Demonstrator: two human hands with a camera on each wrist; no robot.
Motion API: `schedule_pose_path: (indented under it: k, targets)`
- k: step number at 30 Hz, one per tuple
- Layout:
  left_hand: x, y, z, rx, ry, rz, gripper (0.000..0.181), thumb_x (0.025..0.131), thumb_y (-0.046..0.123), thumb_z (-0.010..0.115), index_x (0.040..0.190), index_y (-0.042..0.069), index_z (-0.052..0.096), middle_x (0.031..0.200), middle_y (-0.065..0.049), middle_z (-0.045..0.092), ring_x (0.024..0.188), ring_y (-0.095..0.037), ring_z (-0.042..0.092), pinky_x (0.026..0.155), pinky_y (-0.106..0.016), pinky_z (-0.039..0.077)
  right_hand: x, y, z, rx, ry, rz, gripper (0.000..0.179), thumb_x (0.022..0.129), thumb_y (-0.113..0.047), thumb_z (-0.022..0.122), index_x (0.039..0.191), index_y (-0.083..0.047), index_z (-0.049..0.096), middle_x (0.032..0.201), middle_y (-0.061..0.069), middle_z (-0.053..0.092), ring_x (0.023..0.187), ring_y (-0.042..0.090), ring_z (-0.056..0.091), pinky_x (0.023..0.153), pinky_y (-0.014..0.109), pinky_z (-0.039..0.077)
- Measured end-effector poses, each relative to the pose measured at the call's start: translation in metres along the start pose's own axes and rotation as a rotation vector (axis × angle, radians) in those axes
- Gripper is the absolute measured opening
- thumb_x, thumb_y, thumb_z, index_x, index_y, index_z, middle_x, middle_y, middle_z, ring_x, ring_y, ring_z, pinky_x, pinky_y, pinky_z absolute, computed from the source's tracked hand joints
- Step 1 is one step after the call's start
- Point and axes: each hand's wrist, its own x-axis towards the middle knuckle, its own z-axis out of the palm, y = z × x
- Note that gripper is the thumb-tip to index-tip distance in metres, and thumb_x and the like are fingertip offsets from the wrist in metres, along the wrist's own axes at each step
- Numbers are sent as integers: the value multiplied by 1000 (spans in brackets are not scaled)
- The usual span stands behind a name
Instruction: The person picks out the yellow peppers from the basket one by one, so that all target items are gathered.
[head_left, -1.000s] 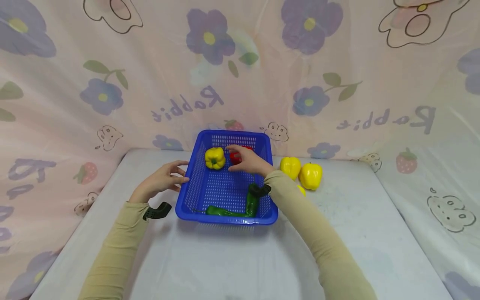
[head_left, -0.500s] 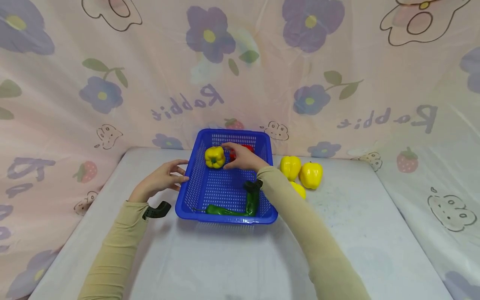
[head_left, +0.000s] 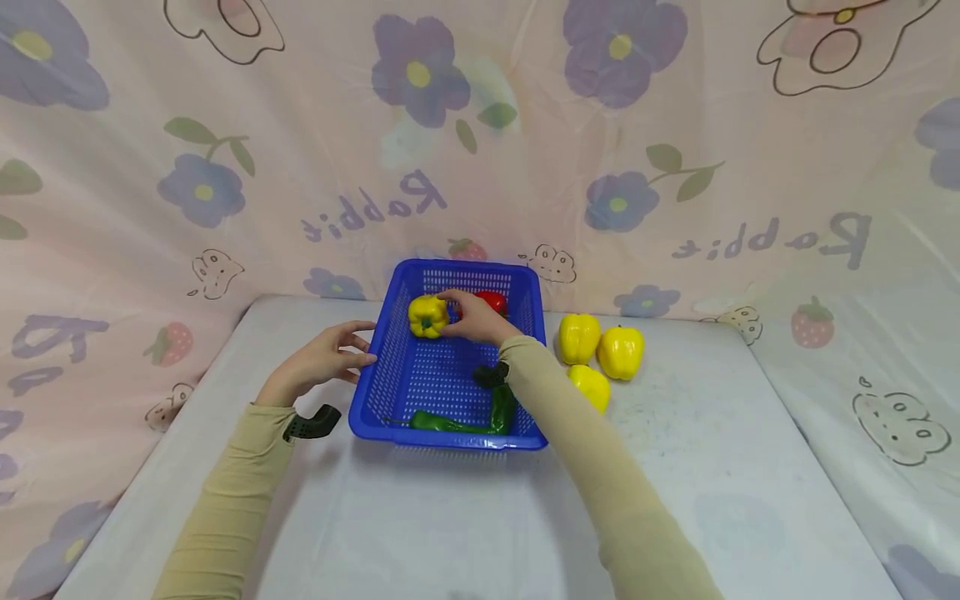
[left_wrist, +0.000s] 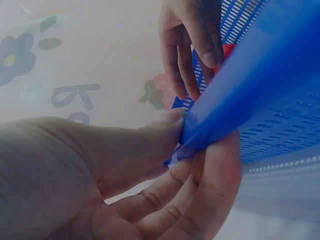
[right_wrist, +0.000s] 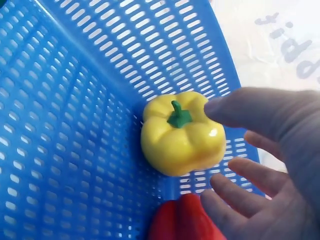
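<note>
A blue plastic basket (head_left: 408, 375) stands on the table, and my left hand (head_left: 322, 362) holds its left rim between thumb and fingers, as the left wrist view shows. My right hand (head_left: 480, 321) is inside the basket, beside a yellow bell pepper (right_wrist: 180, 135) with a green stem. In the right wrist view the thumb overlaps the pepper's edge; whether it touches cannot be told. The other fingers are spread apart from it. A red bell pepper (head_left: 492, 302) lies behind my right hand, partly hidden. Green long peppers (head_left: 450, 423) lie along the basket's near side.
Three yellow bell peppers (head_left: 621, 352) sit on the white table (head_left: 720, 450) just right of the basket. A patterned cloth (head_left: 510, 167) hangs behind the table and along its sides. My right forearm crosses over the basket's right rim.
My right hand has moved left inside the basket, from over the red bell pepper to the yellow one, uncovering more of the red pepper. My left hand has stayed at the rim.
</note>
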Motion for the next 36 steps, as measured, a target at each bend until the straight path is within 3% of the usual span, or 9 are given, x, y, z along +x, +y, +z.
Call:
schedule_pose_path:
  k: [22, 36]
  targets:
    - [-3, 1, 0, -13, -3, 4, 64, 96, 9, 59, 148, 1, 25, 114, -26, 49, 87, -27, 62, 73, -39, 57, 15, 7, 13, 10, 10, 52, 59, 90, -10, 67, 143, -4, 41, 142, 13, 44, 125, 33, 47, 102, 38, 41]
    - [0, -2, 0, 0, 6, 3, 63, 95, 8, 60, 148, 1, 26, 111, -25, 50, 83, -26, 62, 72, -39, 58, 16, 8, 16, 30, 40, 53, 57, 89, -5, 67, 141, -4, 43, 138, 14, 44, 114, 29, 54, 95, 35, 48]
